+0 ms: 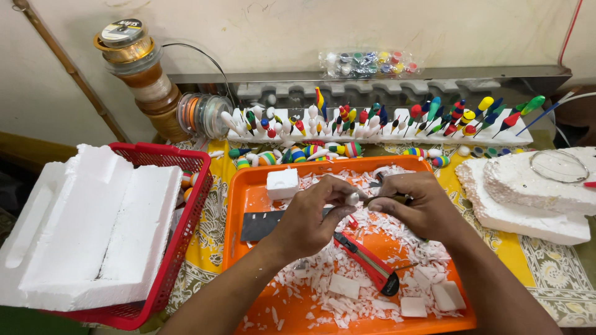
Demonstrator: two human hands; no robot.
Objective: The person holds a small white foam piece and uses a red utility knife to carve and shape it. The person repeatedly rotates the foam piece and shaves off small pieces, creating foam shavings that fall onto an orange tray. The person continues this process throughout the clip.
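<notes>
My left hand (pixel 310 217) pinches a small white foam piece (pixel 352 198) between thumb and fingers over the orange tray (pixel 239 205). My right hand (pixel 422 208) grips a thin dark tool (pixel 382 200) whose tip meets the foam piece. Under the hands, white foam shavings (pixel 385 248) cover the tray. A red utility knife (pixel 366 260) lies on the tray just below my left hand. A dark sanding sheet (pixel 261 224) sits left of that hand, and a white foam cube (pixel 282 183) rests at the tray's far left.
A red basket (pixel 186 236) with large white foam blocks (pixel 93 229) stands left. Painted fishing floats (pixel 372 121) stick in a foam strip at the back. Spools of line (pixel 143 74) stack at back left. Foam slabs (pixel 534 192) lie right.
</notes>
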